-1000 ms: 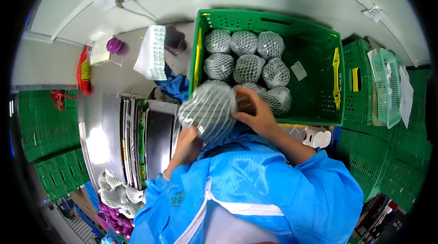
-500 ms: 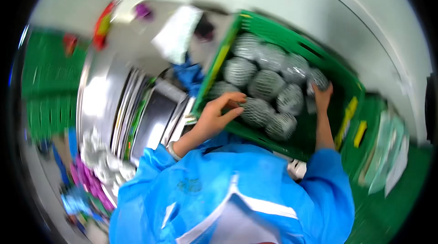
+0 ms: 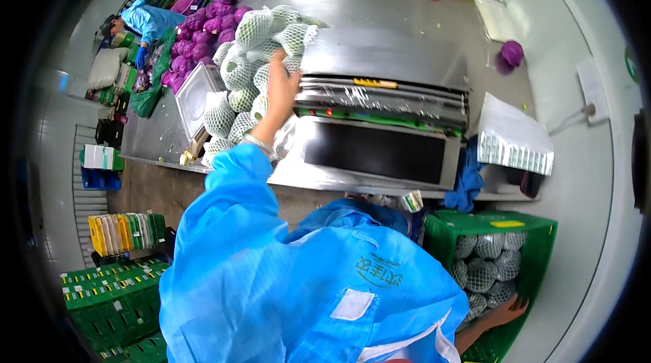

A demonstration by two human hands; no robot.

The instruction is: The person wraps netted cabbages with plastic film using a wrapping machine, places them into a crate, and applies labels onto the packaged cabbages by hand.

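Observation:
My left hand (image 3: pixel 279 91) reaches over a pile of pale green, round vegetables in white foam nets (image 3: pixel 237 72) on the steel table. Its fingers and thumb are apart, at the pile's right side; whether they touch a netted piece is hard to tell. Down at the lower right, my right hand (image 3: pixel 505 313) rests inside a green crate (image 3: pixel 546 254), fingers spread and holding nothing. Beside it, several net-wrapped round vegetables (image 3: pixel 482 275) fill the part of the crate that shows. My sleeve and body hide the crate's near left part.
A flat machine with a dark panel (image 3: pixel 374 153) stands right of the pile. Purple cabbages (image 3: pixel 196 41) lie heaped beyond a scale-like tray (image 3: pixel 198 100). A co-worker in blue (image 3: pixel 150 22) bends at the far left. Stacked green crates (image 3: pixel 112 302) stand lower left.
My view has swung left toward the table. My left hand has gone from the crate to the netted pile. My right hand has let go of a wrapped vegetable inside the crate.

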